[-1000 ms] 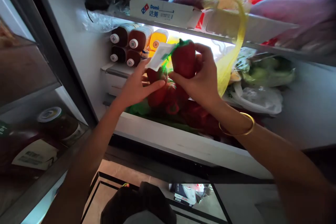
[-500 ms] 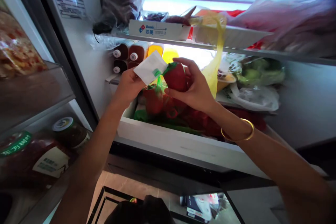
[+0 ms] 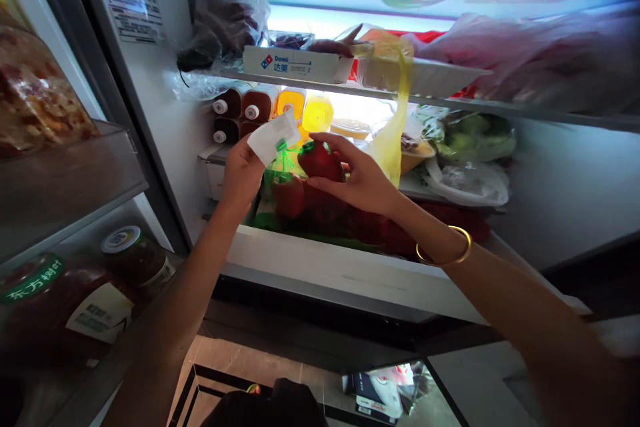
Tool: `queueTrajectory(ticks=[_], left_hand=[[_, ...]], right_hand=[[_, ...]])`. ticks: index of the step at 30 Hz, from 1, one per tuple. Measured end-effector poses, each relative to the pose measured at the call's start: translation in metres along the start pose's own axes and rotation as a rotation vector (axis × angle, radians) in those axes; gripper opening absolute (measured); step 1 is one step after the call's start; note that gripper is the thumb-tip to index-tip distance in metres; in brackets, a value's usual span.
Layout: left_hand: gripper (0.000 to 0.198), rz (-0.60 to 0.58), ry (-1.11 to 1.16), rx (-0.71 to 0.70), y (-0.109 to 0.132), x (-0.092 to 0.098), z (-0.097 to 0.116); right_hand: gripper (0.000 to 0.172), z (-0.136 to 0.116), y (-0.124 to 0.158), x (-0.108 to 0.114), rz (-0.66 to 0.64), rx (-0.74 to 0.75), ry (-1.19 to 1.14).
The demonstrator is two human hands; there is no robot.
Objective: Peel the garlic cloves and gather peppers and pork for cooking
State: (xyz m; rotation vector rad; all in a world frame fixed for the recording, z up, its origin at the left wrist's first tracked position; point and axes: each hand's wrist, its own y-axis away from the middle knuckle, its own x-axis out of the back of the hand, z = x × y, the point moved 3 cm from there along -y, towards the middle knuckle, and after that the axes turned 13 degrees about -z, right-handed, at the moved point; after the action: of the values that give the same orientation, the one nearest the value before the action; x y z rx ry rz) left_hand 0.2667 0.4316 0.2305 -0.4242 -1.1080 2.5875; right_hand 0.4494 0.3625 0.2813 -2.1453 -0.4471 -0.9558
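Observation:
A white square packet or tissue with a green mark (image 3: 267,140) is pinched in my left hand (image 3: 241,170). My right hand (image 3: 357,177), with a gold bangle at the wrist, has its fingers around a dark red round item with a green top (image 3: 321,160), perhaps a tomato or pepper. Both hands are above the open fridge drawer (image 3: 320,248). Inside the drawer lie more red items (image 3: 290,197) with green stems or netting. A small gap separates the packet from the held red item.
Bottles (image 3: 257,103) lie on the shelf behind my hands. A yellow bag (image 3: 400,127) hangs down from the upper shelf (image 3: 430,97). Bagged greens (image 3: 475,137) are at the right. Jars (image 3: 135,257) stand in the door rack at the left.
The packet and the red item have moved apart; earlier they touched or overlapped. Both hands have shifted slightly left in view, and the red item sits a little lower.

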Motion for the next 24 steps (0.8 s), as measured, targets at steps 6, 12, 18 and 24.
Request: queueTrajectory(ticks=[6,12,18,24], left_hand=[[0.048,-0.101,0.051,0.141,0.000,0.001,-0.005],[0.067,-0.321,0.167,0.358,0.040,0.007,-0.024],[0.077,-0.280,0.071,0.355,0.060,0.029,-0.017],[0.047,-0.370,0.384,0.468,0.060,0.037,-0.008]], right_hand=[[0.061,-0.003,-0.014,0.003,0.205,0.019,0.015],[0.064,-0.008,-0.021,0.001,0.382,-0.023,-0.036],[0.062,-0.026,-0.030,0.016,0.542,0.002,-0.235],[0.049,-0.052,-0.036,0.043,0.687,0.046,-0.213]])
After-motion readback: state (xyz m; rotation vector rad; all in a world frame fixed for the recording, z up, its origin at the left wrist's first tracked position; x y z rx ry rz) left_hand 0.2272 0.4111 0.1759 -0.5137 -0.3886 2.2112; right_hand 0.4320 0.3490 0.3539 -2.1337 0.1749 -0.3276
